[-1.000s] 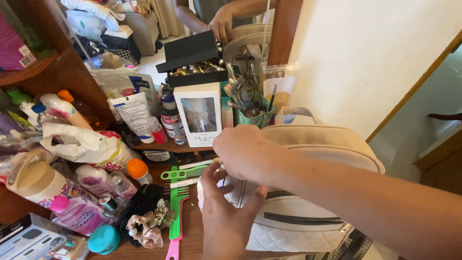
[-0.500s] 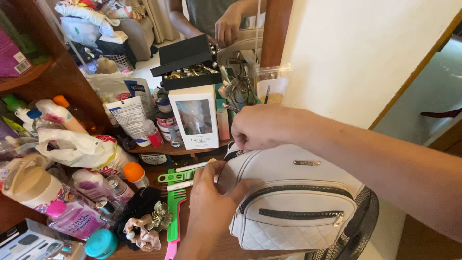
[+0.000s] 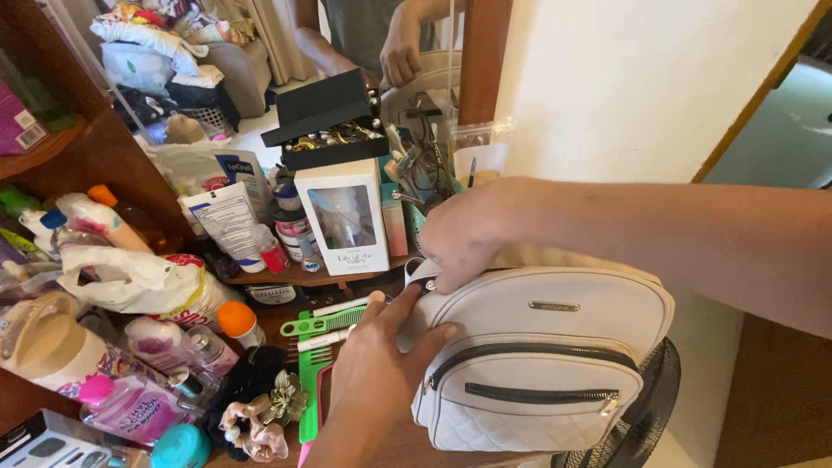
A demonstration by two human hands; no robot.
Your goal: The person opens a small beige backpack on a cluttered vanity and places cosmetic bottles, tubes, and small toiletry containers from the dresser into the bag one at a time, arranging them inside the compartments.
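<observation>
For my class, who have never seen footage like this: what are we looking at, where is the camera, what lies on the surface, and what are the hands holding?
There is no machine here. The one camera sits on a person's head and looks down at their own two bare hands. The left hand presses against the side of a small white backpack, which stands upright on a crowded wooden dresser. The right hand pinches something small at the backpack's top corner, probably a zipper pull, though it is too small to be sure. Beside the backpack lie green combs, hair scrunchies, bottles and a white box with a window. A mirror behind the clutter reflects the person's arms.
</observation>
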